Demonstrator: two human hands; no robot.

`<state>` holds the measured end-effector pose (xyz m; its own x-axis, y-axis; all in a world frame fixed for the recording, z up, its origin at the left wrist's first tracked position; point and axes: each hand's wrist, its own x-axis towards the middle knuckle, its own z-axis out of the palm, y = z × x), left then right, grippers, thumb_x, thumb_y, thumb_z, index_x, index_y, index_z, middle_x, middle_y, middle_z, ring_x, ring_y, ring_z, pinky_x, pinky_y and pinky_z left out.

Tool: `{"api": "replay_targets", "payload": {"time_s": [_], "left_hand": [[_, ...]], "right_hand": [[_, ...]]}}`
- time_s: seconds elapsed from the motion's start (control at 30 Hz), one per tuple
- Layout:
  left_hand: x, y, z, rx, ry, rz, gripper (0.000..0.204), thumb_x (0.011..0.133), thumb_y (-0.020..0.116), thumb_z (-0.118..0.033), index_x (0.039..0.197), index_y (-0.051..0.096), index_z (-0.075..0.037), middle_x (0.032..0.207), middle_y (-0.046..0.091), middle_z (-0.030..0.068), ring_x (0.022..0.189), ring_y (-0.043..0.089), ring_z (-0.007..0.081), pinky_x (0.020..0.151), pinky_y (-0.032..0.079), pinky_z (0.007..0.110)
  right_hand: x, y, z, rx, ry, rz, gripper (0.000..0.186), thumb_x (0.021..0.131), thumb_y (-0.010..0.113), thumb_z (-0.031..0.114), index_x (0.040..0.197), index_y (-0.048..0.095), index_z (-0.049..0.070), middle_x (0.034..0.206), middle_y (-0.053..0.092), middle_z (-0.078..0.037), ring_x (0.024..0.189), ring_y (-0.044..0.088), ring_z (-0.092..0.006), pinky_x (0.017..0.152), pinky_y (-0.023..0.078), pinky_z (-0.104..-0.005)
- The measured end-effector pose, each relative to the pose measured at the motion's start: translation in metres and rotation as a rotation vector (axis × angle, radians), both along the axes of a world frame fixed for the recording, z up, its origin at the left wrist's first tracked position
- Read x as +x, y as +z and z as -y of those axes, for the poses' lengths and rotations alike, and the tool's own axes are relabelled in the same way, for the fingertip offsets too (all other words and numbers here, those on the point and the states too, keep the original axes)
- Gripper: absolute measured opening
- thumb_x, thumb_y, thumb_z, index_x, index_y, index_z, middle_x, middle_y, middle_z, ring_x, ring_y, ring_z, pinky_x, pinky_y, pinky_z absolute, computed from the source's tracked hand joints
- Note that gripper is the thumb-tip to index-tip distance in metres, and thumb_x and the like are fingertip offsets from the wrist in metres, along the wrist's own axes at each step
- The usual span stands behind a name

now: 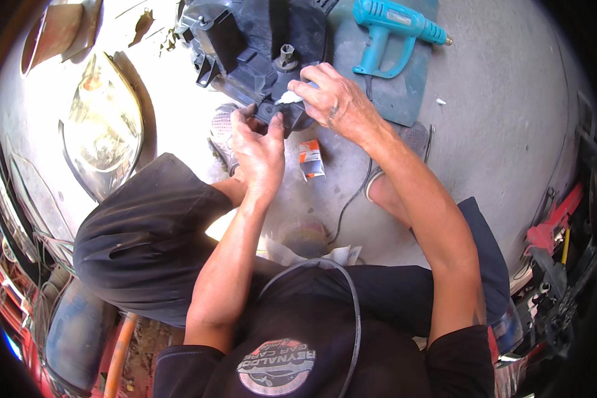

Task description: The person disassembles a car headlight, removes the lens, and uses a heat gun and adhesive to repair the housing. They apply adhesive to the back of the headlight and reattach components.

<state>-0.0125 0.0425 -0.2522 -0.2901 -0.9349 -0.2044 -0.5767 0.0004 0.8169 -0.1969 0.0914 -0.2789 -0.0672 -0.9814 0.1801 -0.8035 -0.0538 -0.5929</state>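
I see a wide grey floor (pixel 497 119), and on it, in front of the seated person, is the black plastic housing (pixel 255 43), beyond the two feet. Just to its right lies a flat grey-green board (pixel 404 89), partly outside my sight. On the left, well apart from the hands, a headlight (pixel 103 126) with a clear cover rests on the floor in strong light. A teal heat gun (pixel 388 33) lies on the board. The left hand (pixel 255 142) is partly closed, and its thumb and fingers grip the near edge of the housing. The right hand (pixel 331 99) has its fingers bent closely around a small white tube (pixel 290 97), whose visible end is close above this same edge; whether it touches, I cannot tell. Nearer to the person stands an orange and white box (pixel 312 159). Smallest is a white piece (pixel 440 101), lying right of the board.
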Motion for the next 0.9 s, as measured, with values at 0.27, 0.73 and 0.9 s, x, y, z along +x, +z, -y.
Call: {"api": "replay_targets", "payload": {"time_s": [0.27,0.73,0.9], "left_hand": [[0.0016,-0.0042,0.0000,-0.013,0.002,-0.011,0.041,0.093,0.078,-0.005,0.124,0.055,0.009,0.083,0.072,0.0150,0.071,0.070,0.0197,0.068,0.056,0.034],[0.0016,-0.0046,0.0001,0.013,0.014,-0.005,0.043,0.093,0.078,-0.006,0.125,0.056,0.010,0.083,0.070,0.0148,0.073,0.069,0.0197,0.068,0.055,0.034],[0.0010,-0.0021,0.0002,-0.013,-0.003,0.015,0.043,0.093,0.079,-0.006,0.125,0.056,0.010,0.083,0.070,0.0143,0.072,0.068,0.0194,0.068,0.054,0.034]], "right_hand": [[-0.0008,0.0019,-0.0056,0.025,0.008,-0.021,0.040,0.077,0.078,0.002,0.116,0.076,0.010,0.104,0.065,-0.007,0.100,0.065,-0.0293,0.081,0.064,-0.0405],[-0.0002,0.0034,-0.0088,0.069,-0.018,0.006,0.042,0.077,0.078,0.000,0.119,0.074,0.007,0.114,0.068,-0.010,0.106,0.066,-0.0310,0.083,0.062,-0.0417],[0.0026,0.0014,-0.0055,0.054,-0.009,-0.002,0.043,0.077,0.079,0.001,0.119,0.075,0.007,0.113,0.067,-0.010,0.105,0.066,-0.0306,0.081,0.062,-0.0410]]}}
